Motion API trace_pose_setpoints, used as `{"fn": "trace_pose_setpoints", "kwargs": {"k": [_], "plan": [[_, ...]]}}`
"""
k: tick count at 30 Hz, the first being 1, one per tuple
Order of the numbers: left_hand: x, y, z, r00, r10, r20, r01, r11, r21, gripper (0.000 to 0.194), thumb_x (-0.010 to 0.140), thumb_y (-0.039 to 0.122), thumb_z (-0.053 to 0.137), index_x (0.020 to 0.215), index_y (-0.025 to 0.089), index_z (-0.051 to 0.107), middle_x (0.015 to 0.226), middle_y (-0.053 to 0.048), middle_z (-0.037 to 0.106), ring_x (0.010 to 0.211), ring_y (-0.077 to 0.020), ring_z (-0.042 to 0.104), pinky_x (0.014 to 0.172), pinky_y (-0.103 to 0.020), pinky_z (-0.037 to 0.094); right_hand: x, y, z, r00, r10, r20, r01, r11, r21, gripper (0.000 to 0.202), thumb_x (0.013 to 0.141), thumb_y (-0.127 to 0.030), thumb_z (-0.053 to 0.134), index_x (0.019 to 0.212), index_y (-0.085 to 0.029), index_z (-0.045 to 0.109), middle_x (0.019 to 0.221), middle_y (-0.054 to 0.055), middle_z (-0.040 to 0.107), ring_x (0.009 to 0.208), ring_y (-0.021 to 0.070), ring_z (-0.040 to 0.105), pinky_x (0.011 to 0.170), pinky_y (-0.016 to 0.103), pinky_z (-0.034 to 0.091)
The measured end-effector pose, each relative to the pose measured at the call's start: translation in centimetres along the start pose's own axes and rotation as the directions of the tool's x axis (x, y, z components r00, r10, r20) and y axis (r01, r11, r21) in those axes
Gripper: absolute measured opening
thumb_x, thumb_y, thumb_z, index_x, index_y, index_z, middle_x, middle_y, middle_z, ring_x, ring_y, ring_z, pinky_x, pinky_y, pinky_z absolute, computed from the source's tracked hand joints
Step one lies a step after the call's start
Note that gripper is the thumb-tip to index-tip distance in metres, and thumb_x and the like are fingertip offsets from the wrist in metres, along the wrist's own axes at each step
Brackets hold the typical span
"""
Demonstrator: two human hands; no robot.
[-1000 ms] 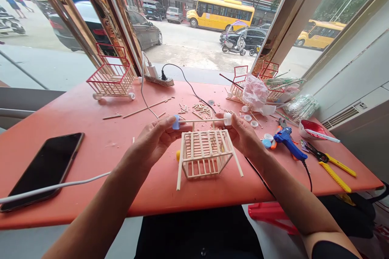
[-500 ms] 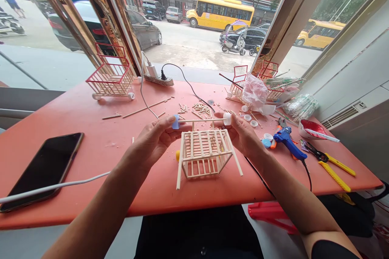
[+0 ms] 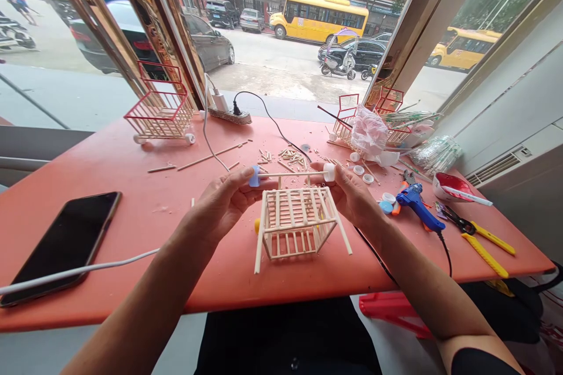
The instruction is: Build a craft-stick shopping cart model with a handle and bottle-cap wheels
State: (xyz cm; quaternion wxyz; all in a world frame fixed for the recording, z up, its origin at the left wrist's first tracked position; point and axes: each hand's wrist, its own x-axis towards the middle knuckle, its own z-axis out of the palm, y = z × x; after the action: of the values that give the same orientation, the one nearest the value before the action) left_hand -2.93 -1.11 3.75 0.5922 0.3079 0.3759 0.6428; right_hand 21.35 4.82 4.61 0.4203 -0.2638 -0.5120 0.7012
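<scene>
A small cage-like frame of pale wooden sticks hangs between my hands, with two longer sticks jutting toward me at its corners. Across its far side runs a thin stick with a cap at each end. My left hand pinches the blue cap at the left end. The white cap at the right end is pinched by my right hand. Something yellow shows beside the frame's left side, mostly hidden.
On the pink table are a phone at left, a red-rimmed stick cart, cut sticks, a blue glue gun, yellow-handled pliers, a red bowl and a power strip.
My hands and the stick frame look almost unmoved. Outside the window at far left, a figure in red now shows beside the one in blue.
</scene>
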Motion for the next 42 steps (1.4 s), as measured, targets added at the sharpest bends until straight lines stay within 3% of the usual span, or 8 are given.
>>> {"fn": "trace_pose_setpoints", "kwargs": {"k": [12, 23, 42], "plan": [[0.11, 0.13, 0.01, 1.000, -0.015, 0.019, 0.015, 1.000, -0.025, 0.022, 0.072, 0.038, 0.091, 0.080, 0.020, 0.082, 0.082, -0.005, 0.083, 0.088, -0.0279, 0.081, 0.084, -0.035, 0.063, 0.02, 0.03, 0.06, 1.000, -0.007, 0.007, 0.007, 1.000, -0.011, 0.055, 0.080, -0.065, 0.082, 0.110, -0.019, 0.076, 0.096, 0.007, 0.083, 0.095, 0.0216, 0.077, 0.091, 0.035, 0.059], [0.04, 0.12, 0.07, 1.000, -0.007, 0.028, 0.009, 0.999, -0.045, 0.021, 0.072, 0.036, 0.091, 0.080, 0.018, 0.083, 0.082, -0.005, 0.083, 0.085, -0.0250, 0.081, 0.083, -0.032, 0.064, 0.07, -0.01, 0.05, 1.000, -0.011, 0.019, 0.011, 1.000, 0.008, 0.052, 0.080, -0.064, 0.082, 0.106, -0.020, 0.077, 0.094, 0.006, 0.083, 0.088, 0.0193, 0.076, 0.080, 0.030, 0.057], [0.12, 0.03, -0.13, 0.999, -0.009, 0.032, 0.010, 0.999, -0.042, 0.019, 0.074, 0.036, 0.089, 0.080, 0.019, 0.083, 0.082, -0.005, 0.084, 0.085, -0.0248, 0.082, 0.083, -0.032, 0.065, 0.09, 0.06, 0.03, 1.000, -0.004, 0.008, 0.004, 1.000, -0.014, 0.056, 0.080, -0.066, 0.081, 0.110, -0.019, 0.076, 0.093, 0.006, 0.083, 0.087, 0.0200, 0.076, 0.081, 0.032, 0.057]]}}
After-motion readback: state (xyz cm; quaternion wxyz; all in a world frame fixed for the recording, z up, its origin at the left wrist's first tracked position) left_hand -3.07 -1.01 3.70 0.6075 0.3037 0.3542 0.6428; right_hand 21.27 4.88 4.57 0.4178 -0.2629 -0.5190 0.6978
